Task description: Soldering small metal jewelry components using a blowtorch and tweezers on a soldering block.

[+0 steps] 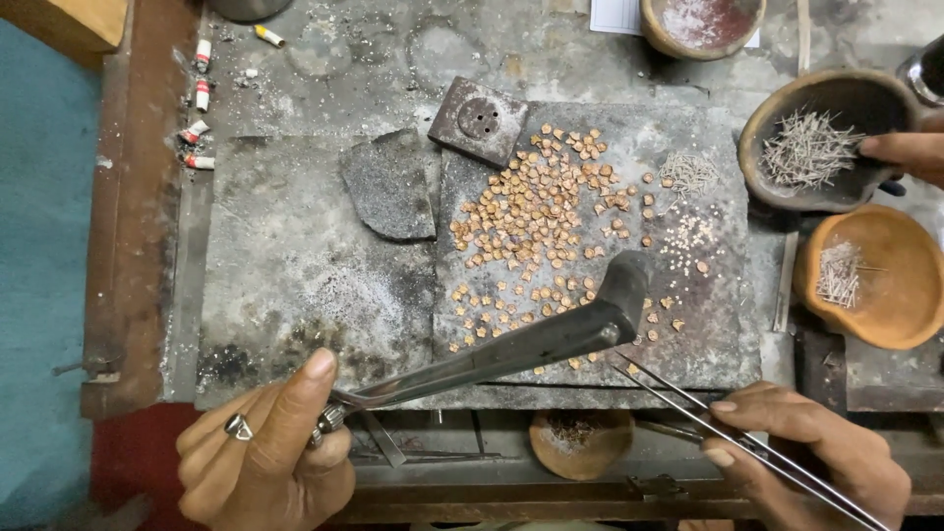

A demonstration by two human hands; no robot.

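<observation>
Closest, my left hand (265, 452) grips the torch (511, 344), nozzle angled up-right; my right hand (816, 457) pinches tweezers (688, 413) whose tips lie just below the small copper pieces (536, 211) on the slab (295, 275).

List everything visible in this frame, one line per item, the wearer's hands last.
Small stamped metal pieces: many, copper-orange, scattered on slab.
Slab: one, grey, bench centre.
Square block: one, dark, holed, slab's top edge.
Broken flat stone: one, dark grey, on slab.
Bowl of thin wires: one, brown, right.
Orange bowl: one, holding short wires, right.
Torch: one, dark metal.
Tweezers: one, steel.
Another person's fingers: at brown bowl's rim.
Left hand: ringed, holds torch.
Right hand: holds tweezers.
</observation>
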